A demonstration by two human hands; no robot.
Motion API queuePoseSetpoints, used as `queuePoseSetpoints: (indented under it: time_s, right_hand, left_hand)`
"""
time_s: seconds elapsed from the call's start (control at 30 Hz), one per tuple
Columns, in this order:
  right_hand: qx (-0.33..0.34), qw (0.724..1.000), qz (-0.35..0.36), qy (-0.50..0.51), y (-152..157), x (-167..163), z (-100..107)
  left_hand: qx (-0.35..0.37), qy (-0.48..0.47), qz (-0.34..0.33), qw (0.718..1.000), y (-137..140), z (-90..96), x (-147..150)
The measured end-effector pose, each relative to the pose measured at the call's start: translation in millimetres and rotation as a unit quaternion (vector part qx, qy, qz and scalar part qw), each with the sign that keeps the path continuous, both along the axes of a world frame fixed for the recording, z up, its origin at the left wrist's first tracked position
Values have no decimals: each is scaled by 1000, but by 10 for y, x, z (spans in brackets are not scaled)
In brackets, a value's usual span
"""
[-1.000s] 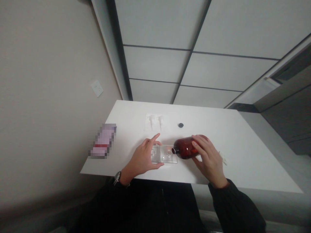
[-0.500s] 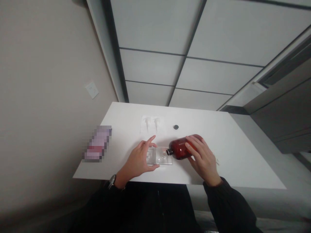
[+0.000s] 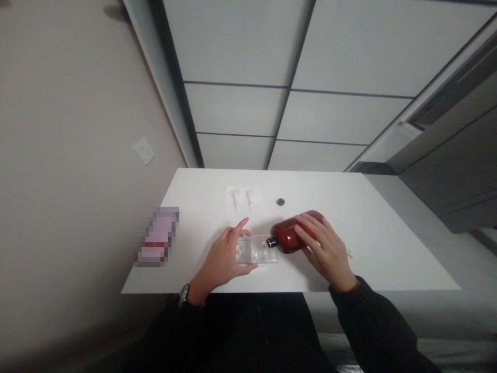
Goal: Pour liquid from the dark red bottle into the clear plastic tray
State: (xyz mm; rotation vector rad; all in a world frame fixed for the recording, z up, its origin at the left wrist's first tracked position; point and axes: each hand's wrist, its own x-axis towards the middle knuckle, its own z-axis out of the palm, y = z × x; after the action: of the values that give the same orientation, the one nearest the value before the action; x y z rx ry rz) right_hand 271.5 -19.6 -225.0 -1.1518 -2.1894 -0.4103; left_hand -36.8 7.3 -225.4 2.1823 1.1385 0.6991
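Note:
My right hand point(image 3: 324, 246) is wrapped round a dark red, see-through bottle point(image 3: 289, 234). The bottle is tipped nearly on its side, its uncapped dark neck pointing left over a clear plastic case point(image 3: 264, 253). Whether liquid flows from the neck I cannot tell. My left hand point(image 3: 227, 254) grips the left part of the case, thumb at the near edge and fingers at the far edge, with the index finger raised. The case lies open on the table, partly covered by that hand. Behind the bottle lies a small dark round cap point(image 3: 280, 202).
Two white nozzle-like pieces lie on a clear or white sheet point(image 3: 230, 204) at the back of the white table point(image 3: 388, 259). A blurred pinkish box-shaped thing point(image 3: 159, 235) sits at the left edge. Something small and pale point(image 3: 349, 252) lies beyond my right wrist.
The camera view has shifted slightly. Both hands, the bottle and the case keep almost the same places relative to each other.

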Motion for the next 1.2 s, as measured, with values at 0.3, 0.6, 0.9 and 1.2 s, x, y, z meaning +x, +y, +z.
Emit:
queuePoseSetpoints:
  time_s: [0.3,0.6,0.9,1.2]
  right_hand:
    - [31,999,-3,-23,-3,-21,35]
    - [40,999,1,-35,7,-26,74]
    - [41,999,5,-35,21,-18,97]
    - [41,998,9,-39,23,-14,133]
  left_hand:
    - [7,4,0,1000,12,-10,6]
    - [5,6,-1,1000,1,18,13]
    - [17,1,-8,1000,14,-29,-4]
    - [6,1,-10,1000,23,-31,-2]
